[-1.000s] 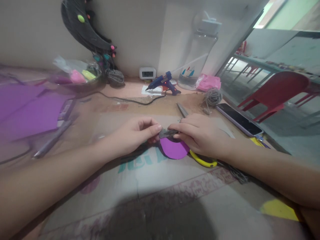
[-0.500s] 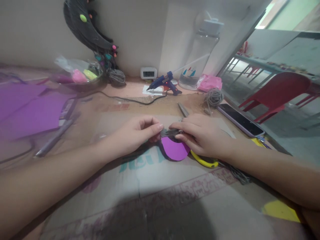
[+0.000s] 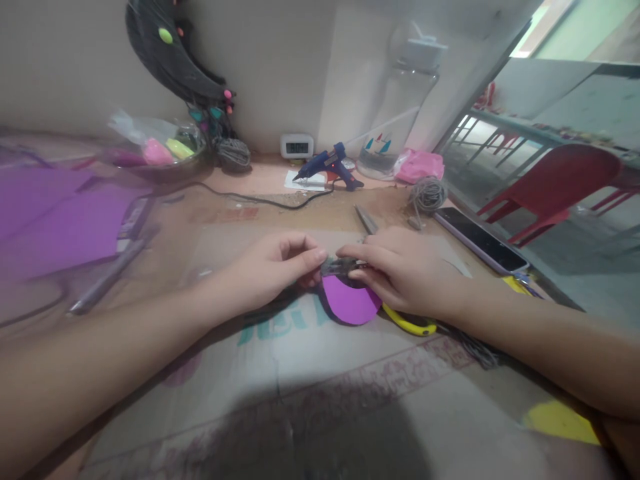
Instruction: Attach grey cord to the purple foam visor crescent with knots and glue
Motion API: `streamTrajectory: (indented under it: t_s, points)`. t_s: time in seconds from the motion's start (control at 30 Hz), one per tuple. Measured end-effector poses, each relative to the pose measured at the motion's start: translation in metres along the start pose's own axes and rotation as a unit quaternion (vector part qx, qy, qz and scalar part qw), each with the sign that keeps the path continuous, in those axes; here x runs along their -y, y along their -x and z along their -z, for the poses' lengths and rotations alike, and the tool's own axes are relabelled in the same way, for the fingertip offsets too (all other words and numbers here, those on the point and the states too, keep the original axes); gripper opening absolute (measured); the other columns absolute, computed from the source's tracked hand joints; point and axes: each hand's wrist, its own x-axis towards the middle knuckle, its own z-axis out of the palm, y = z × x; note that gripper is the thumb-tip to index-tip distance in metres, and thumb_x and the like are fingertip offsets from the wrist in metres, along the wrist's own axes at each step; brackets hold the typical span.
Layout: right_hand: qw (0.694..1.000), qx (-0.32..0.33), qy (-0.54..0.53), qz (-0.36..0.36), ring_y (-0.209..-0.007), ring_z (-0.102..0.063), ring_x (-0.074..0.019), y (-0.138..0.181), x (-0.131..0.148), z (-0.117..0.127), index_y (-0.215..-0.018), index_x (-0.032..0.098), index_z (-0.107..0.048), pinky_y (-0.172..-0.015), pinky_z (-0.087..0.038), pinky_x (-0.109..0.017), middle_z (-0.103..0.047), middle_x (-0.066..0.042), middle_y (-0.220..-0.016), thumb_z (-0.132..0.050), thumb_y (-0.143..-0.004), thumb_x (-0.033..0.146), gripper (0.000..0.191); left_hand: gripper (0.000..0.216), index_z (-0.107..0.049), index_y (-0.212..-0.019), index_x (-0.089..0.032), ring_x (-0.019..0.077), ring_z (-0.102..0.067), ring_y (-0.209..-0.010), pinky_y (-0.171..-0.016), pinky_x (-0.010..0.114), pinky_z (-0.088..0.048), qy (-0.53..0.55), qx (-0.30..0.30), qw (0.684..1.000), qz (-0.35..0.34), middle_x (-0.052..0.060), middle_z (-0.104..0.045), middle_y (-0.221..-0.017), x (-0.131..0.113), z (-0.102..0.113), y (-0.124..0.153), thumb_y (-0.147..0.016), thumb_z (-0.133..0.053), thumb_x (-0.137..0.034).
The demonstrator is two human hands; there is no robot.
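Note:
Between my two hands is a small grey bundle of yarn (image 3: 339, 267), pinched at its left end by the thumb and fingers of my left hand (image 3: 287, 260). My right hand (image 3: 405, 270) grips the bundle's right end, its fingers curled so that part of the yarn is hidden. Just below the bundle is a rounded piece of purple paper (image 3: 353, 303); its upper edge is covered by the yarn, and I cannot tell whether they are joined. Yellow-handled scissors (image 3: 413, 325) lie beneath my right hand, blades pointing away.
Printed cardboard (image 3: 310, 353) covers the work surface. Behind are a blue glue gun (image 3: 325, 163), a small clock (image 3: 297, 146), a clear bottle (image 3: 395, 113) and a yarn ball (image 3: 429, 194). A phone (image 3: 480, 239) lies right; purple sheets (image 3: 60, 220) and a bowl (image 3: 160, 167) stand left.
Both hands stay almost in place with the yarn between them. The purple paper has shifted very slightly downward, and the bundle looks turned a little.

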Motion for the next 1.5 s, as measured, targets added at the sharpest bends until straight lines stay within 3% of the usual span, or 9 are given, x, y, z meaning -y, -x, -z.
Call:
streamTrajectory:
  t_s: [0.17,0.93,1.17,1.3,1.5]
  points:
    - [0.997,0.028,-0.05,-0.053,-0.073,-0.056,-0.0171,0.0014,-0.0022,0.0003,-0.11,0.012,-0.062,-0.066,-0.036,-0.028,-0.064,-0.007,-0.08,-0.044,-0.096,0.032,0.03,0.023,-0.056,-0.079,-0.016,0.0097,-0.051,-0.063,-0.061,0.023,-0.04,0.012,-0.002,1.0,-0.008,-0.003,-0.056,-0.069,0.002,-0.0006,0.0007,-0.09,-0.052,-0.036]
    - [0.999,0.004,-0.038,-0.014,-0.069,-0.053,-0.0159,0.0014,-0.0034,-0.0023,-0.108,0.011,-0.064,-0.063,-0.034,-0.028,-0.062,-0.005,-0.073,-0.045,-0.096,0.028,0.028,0.025,-0.057,-0.08,-0.017,0.0102,-0.051,-0.063,-0.06,0.023,-0.039,-0.025,0.001,1.0,-0.011,-0.003,-0.055,-0.069,0.001,-0.001,0.0025,-0.09,-0.051,-0.039]
    - [0.996,0.016,-0.083,-0.029,-0.068,-0.054,-0.0156,0.0019,-0.0007,0.0026,-0.109,0.01,-0.063,-0.064,-0.036,-0.027,-0.063,-0.006,-0.075,-0.046,-0.095,0.034,0.032,0.025,-0.057,-0.079,-0.017,0.0103,-0.05,-0.062,-0.059,0.023,-0.039,-0.027,-0.018,0.999,-0.011,-0.003,-0.055,-0.068,0.0001,-0.0011,0.0015,-0.091,-0.05,-0.038]
    - [0.993,0.032,-0.093,-0.07,-0.063,-0.053,-0.0145,0.0022,-0.0002,0.0031,-0.101,0.012,-0.066,-0.061,-0.035,-0.027,-0.064,-0.004,-0.071,-0.055,-0.09,0.046,0.038,0.026,-0.055,-0.075,-0.018,0.0104,-0.049,-0.062,-0.06,0.023,-0.039,-0.039,-0.047,0.998,-0.031,-0.003,-0.053,-0.066,0.0002,-0.0006,0.0013,-0.091,-0.05,-0.037]
    - [0.994,0.051,-0.066,-0.073,-0.062,-0.053,-0.0143,0.0018,-0.0019,0.0009,-0.082,0.015,-0.067,-0.059,-0.032,-0.026,-0.06,-0.003,-0.062,-0.054,-0.088,0.054,0.042,0.029,-0.052,-0.074,-0.018,0.0104,-0.047,-0.061,-0.06,0.023,-0.038,-0.041,-0.074,0.995,-0.044,-0.004,-0.052,-0.066,-0.0021,-0.001,0.0038,-0.092,-0.048,-0.04]
